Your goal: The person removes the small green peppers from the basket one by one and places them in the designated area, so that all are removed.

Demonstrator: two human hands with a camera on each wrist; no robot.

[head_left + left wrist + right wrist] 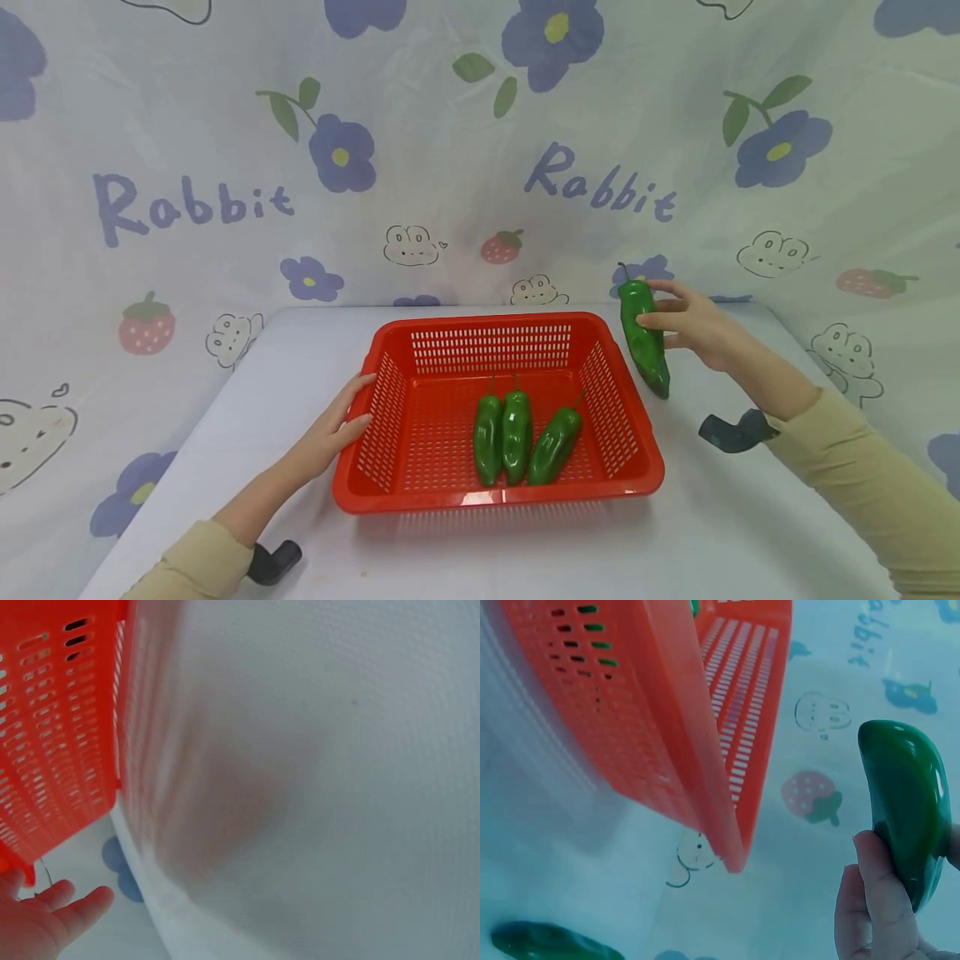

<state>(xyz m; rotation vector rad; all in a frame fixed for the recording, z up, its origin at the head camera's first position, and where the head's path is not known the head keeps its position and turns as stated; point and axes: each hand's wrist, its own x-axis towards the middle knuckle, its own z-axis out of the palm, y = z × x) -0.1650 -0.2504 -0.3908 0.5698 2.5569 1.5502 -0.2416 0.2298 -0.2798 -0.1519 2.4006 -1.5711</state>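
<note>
My right hand (693,323) pinches a long green pepper (637,307) by its side, stem upward, just right of the red plastic basket (495,500). The right wrist view shows the held pepper (906,795) between fingers and thumb, apart from the basket. Another green pepper (551,941) lies lower in that view. Inside the basket, three green peppers (517,437) lie side by side toward the right, the rightmost one slanted. My left hand (330,433) rests at the basket's left rim, its fingers fairly straight; the left wrist view catches these fingers (86,911) near the basket's end.
The basket stands on a white-covered table (292,350). Behind the table hangs a pale cloth (435,167) printed with flowers, rabbits and strawberries. A black curved piece (735,432) sits at the right wrist, and a similar black piece (276,562) at the left wrist.
</note>
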